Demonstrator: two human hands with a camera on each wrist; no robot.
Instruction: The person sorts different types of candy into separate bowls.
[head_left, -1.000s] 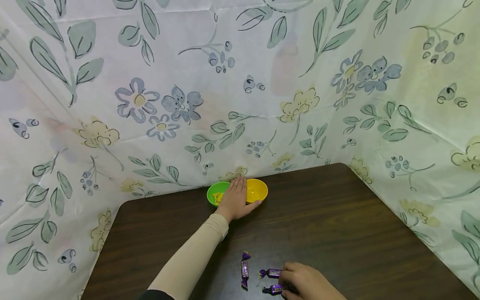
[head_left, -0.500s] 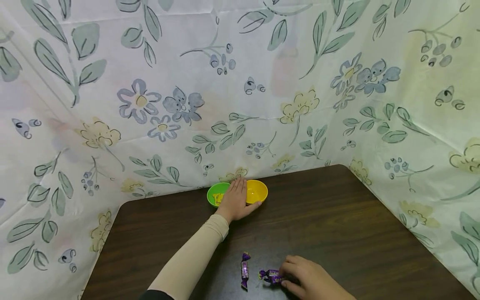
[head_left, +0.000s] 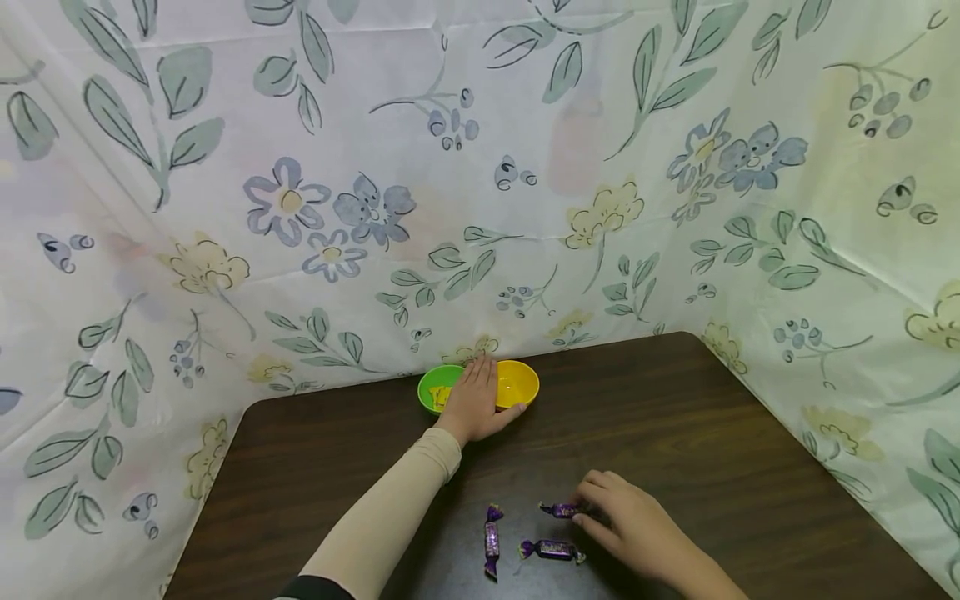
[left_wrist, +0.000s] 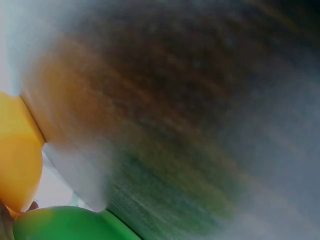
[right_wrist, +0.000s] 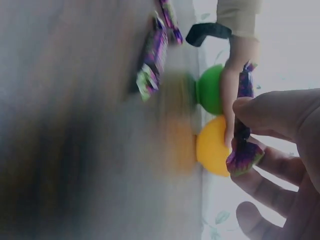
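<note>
My right hand [head_left: 626, 521] pinches a purple-wrapped candy [head_left: 558, 510] between thumb and fingers, raised over the table; the right wrist view shows both twisted ends of this candy [right_wrist: 245, 87]. Two more such candies lie on the table: one lengthwise [head_left: 491, 542], one crosswise [head_left: 555, 550]. At the table's far edge, my left hand [head_left: 476, 404] lies with straight fingers across the adjoining sides of a green bowl [head_left: 425, 385] and a yellow bowl [head_left: 517, 383]. Yellow pieces [head_left: 439, 397] sit inside the green bowl. The left wrist view shows the bowls only partly.
The dark brown wooden table [head_left: 637, 417] has rounded far corners. A floral cloth [head_left: 465, 208] hangs behind it and along both sides, close behind the bowls.
My right hand has taken hold of the nearest candy and lifted it forward, past the crosswise one. My left hand has stayed at the bowls.
</note>
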